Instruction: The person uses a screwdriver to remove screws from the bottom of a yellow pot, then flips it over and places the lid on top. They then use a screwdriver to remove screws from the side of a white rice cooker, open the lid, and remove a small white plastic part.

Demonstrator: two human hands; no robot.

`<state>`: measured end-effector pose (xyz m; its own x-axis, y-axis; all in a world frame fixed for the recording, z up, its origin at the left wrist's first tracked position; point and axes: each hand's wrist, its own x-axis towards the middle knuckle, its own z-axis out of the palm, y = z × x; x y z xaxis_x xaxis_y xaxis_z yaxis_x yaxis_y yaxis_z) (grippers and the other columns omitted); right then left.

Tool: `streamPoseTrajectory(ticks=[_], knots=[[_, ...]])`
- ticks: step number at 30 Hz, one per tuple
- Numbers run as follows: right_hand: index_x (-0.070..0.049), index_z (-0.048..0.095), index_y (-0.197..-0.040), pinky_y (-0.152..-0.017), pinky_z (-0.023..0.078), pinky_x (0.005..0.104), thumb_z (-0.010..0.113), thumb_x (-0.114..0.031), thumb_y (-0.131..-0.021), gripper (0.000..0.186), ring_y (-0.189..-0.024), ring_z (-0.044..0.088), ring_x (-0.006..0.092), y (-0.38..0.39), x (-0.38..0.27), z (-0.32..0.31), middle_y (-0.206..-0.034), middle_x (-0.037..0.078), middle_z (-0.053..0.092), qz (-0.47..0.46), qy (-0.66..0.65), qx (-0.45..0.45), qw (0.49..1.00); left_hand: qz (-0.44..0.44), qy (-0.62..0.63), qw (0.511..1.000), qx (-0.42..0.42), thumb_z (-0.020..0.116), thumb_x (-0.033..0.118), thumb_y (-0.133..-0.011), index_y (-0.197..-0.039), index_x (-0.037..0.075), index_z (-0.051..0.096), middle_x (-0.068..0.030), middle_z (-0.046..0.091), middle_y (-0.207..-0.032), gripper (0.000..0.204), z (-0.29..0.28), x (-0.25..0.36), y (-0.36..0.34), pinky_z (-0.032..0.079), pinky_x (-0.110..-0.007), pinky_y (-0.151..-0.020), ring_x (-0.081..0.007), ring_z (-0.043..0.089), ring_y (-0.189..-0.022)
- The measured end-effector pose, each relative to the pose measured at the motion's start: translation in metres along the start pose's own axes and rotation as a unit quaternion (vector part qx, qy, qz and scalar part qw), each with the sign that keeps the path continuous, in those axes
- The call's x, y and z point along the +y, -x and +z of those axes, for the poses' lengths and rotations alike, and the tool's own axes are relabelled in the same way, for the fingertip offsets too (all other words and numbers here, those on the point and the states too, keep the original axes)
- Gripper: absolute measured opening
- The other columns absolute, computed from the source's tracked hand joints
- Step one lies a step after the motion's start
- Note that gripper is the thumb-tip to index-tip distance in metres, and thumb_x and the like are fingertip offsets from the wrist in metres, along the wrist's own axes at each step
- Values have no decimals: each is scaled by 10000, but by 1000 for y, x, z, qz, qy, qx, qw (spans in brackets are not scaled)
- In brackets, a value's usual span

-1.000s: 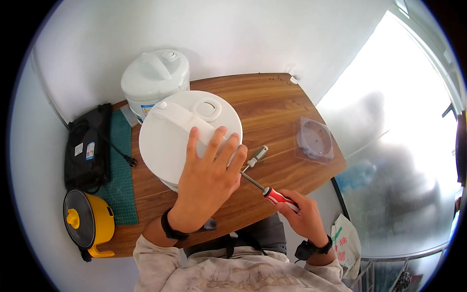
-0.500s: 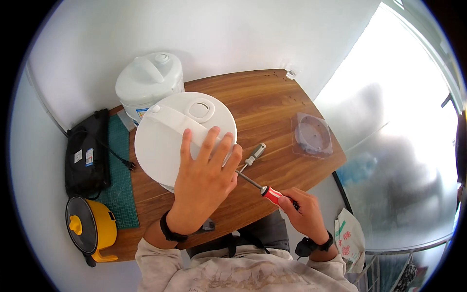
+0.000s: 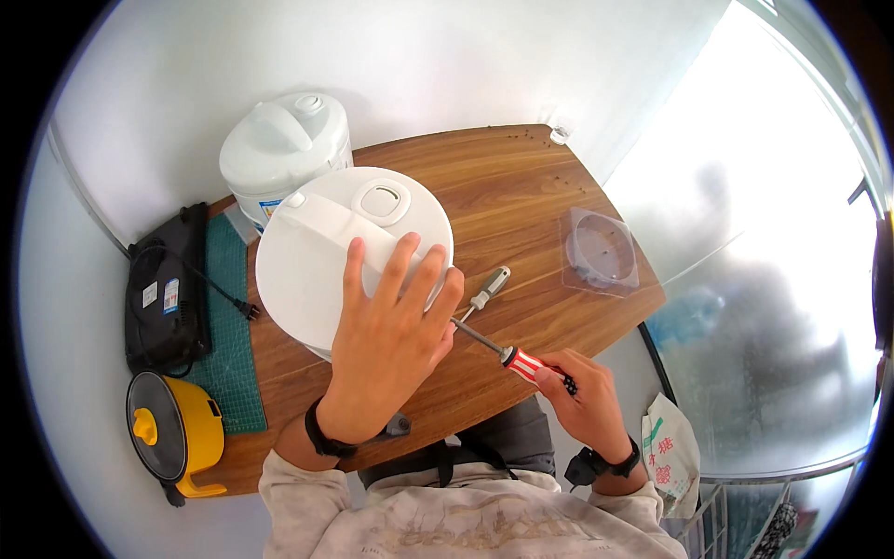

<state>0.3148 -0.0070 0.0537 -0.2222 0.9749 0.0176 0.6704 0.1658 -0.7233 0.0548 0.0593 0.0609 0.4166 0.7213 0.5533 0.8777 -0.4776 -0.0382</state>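
Note:
A white rice cooker (image 3: 307, 270) with a round lid stands on the wooden table before me. My left hand (image 3: 386, 317) lies on its lid, fingers spread, over the near end of the lid's handle bar. In my right hand (image 3: 582, 396) is a red-and-white striped screwdriver (image 3: 526, 364), gripped by the end of its handle. Its shaft points up and left toward the cooker's right side, and the tip is hidden behind my left hand. Just beyond that shaft lies a second screwdriver (image 3: 490, 288) with a grey handle.
Behind stands another white cooker (image 3: 270, 154). At left are a black appliance (image 3: 168, 293) with a plug cord, a green cutting mat (image 3: 223, 373) and a yellow pot (image 3: 196, 429). A clear plastic tray (image 3: 601, 252) sits at right; small screws (image 3: 531, 135) and a little cup (image 3: 559, 135) lie far back.
The red screwdriver's handle has turned, showing more white stripes, and my right hand has shifted slightly. My left hand stays on the lid.

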Motion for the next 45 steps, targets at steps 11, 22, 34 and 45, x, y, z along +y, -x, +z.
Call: streamPoseTrajectory(ticks=[11,22,34,45], knots=[[-24,635,-1108,-769,530,364,853,-204,-832,396,-883,674,296,0,-4,3,-1010,153,672,-21,-5,52,998,1,-4,1000,-1,835,240,-720,-1225,167,637,-26,570,-1374,547,2,-1,1,276,-650,-1181,-269,455,-1383],[-27,703,-1058,-693,544,338,839,-218,-849,314,-745,691,266,-3,-12,7,-883,123,719,-26,8,107,994,0,-3,1000,6,841,230,-715,-1223,170,628,-26,572,-1368,555,2,-1,-1,287,-658,-1173,-272,458,-1380],[-52,709,-1094,-637,518,348,789,-207,-886,270,-747,660,262,-12,-8,-2,-899,130,657,-56,44,43,997,6,-34,999,11,840,242,-734,-1209,175,621,-23,558,-1352,528,7,0,0,301,-654,-1172,-270,461,-1366],[-51,686,-1104,-684,548,351,815,-131,-837,308,-781,698,313,-4,-13,3,-927,125,698,-85,62,115,988,10,-47,999,-10,920,265,-643,-1247,183,611,-16,550,-1390,683,5,0,2,282,-659,-1183,-277,440,-1390]])
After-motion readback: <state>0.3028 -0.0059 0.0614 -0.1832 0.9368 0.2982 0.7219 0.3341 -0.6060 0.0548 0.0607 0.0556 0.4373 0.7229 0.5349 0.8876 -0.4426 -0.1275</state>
